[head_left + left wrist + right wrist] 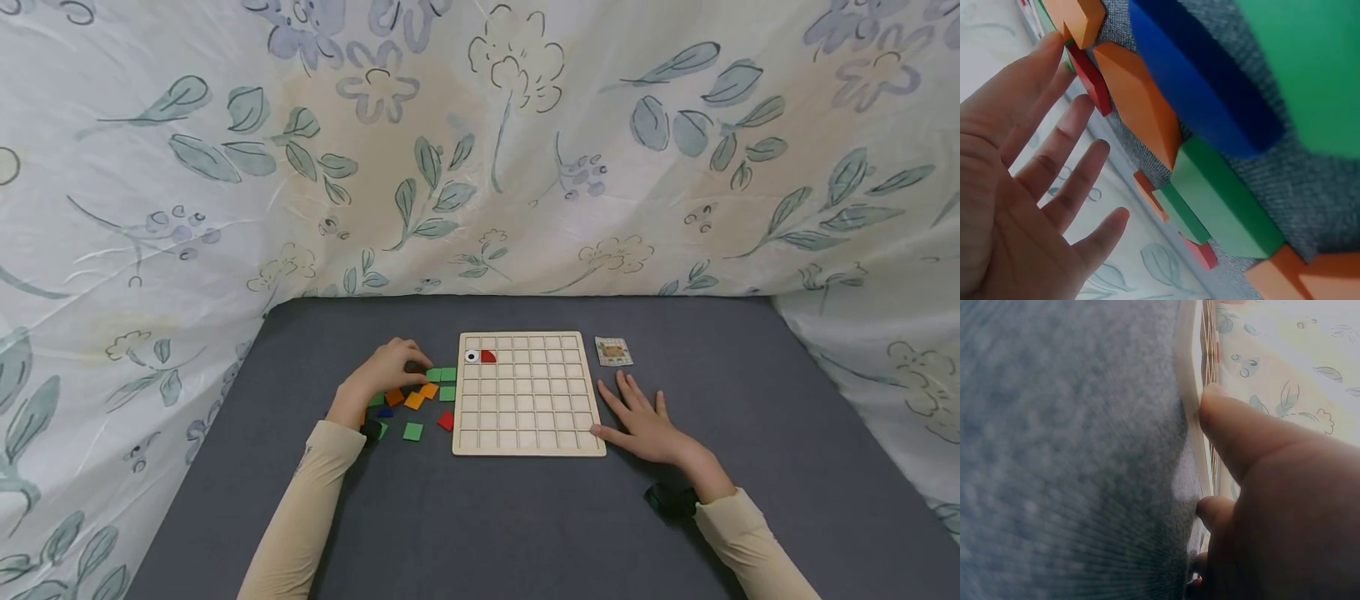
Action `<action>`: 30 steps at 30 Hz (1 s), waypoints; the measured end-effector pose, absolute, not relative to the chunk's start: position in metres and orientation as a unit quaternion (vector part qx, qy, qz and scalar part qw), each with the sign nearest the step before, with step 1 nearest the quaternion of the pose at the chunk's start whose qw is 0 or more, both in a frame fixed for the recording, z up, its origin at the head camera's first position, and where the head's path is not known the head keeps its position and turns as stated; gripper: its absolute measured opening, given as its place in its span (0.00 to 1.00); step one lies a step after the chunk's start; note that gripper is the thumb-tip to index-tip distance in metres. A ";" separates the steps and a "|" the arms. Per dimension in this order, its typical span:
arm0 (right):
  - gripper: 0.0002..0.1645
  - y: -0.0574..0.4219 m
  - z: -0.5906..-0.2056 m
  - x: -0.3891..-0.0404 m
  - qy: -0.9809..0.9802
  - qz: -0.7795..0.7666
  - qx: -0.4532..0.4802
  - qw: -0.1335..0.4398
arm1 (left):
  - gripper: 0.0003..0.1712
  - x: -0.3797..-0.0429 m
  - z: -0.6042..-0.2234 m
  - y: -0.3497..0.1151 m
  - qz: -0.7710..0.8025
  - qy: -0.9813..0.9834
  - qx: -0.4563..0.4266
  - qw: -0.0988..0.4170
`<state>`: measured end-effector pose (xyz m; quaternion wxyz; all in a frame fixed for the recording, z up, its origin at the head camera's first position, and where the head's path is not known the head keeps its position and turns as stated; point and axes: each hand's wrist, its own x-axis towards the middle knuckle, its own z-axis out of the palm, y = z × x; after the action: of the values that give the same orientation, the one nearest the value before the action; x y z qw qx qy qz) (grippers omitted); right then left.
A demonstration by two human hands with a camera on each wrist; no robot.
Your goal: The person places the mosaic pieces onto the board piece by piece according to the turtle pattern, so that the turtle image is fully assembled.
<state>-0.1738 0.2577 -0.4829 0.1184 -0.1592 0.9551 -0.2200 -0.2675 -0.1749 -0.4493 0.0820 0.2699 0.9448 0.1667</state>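
A square wooden grid board (531, 408) lies flat on the table. In its top row sit a white eye tile (472, 357) and a red rounded tile (488, 357). My left hand (388, 367) is over the loose tiles left of the board, thumb and index fingertips close to a green tile (433, 375); contact is unclear. The left wrist view shows that hand (1041, 169) with extended fingers beside orange (1138, 100), blue (1204, 81) and green tiles (1222, 200). My right hand (647, 425) lies spread, its thumb on the board's right edge.
A small picture card (613, 352) lies right of the board's top corner. Several other tiles, including a red one (446, 420) and a green one (412, 432), are scattered left of the board. Floral cloth (525, 208) hangs behind the grey table (525, 525).
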 end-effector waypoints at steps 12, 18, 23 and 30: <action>0.50 0.257 -0.481 -0.173 0.954 -0.226 -0.162 0.116 | 0.14 -0.267 -0.446 -0.163 0.133 0.958 0.244 0.068; 0.49 0.256 -0.482 -0.173 0.954 -0.228 -0.161 0.108 | 0.12 -0.269 -0.444 -0.158 0.104 0.961 0.247 0.072; 0.49 0.256 -0.484 -0.173 0.953 -0.229 -0.163 0.109 | 0.11 -0.270 -0.442 -0.156 0.093 0.960 0.251 0.084; 0.50 0.258 -0.485 -0.174 0.953 -0.226 -0.165 0.112 | 0.11 -0.271 -0.441 -0.155 0.090 0.958 0.258 0.090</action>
<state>-0.1737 0.2578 -0.4847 0.1119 -0.1654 0.9534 -0.2262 -0.2709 -0.1550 -0.4413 0.0903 0.2576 0.9578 0.0903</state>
